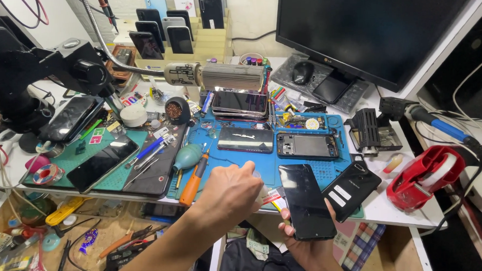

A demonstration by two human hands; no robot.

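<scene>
At the bottom centre of the frame the person's right hand [311, 246] cradles a black phone [307, 202] from beneath, fingers curled up around its lower edges, dark screen facing up. The phone hangs over the front edge of the bench [395, 204], just right of the left hand.

The left hand [230, 193] comes in from the lower left with its back to the camera, fingers bunched together. Something small and pale shows at its fingertips, but whether it pinches this cannot be told. It hovers over the front of the blue mat [263, 159], near an orange screwdriver [194, 181] and a teal blower [187, 155].

Just right of the held phone lies a black back cover [351, 187]. Farther up the mat lie an opened phone [307, 146] and a stack of phones [240, 104]. A red tape dispenser [424, 176] sits at the right, a monitor [377, 26] fills the upper right, and a microscope arm [32, 74] stands at the upper left.
</scene>
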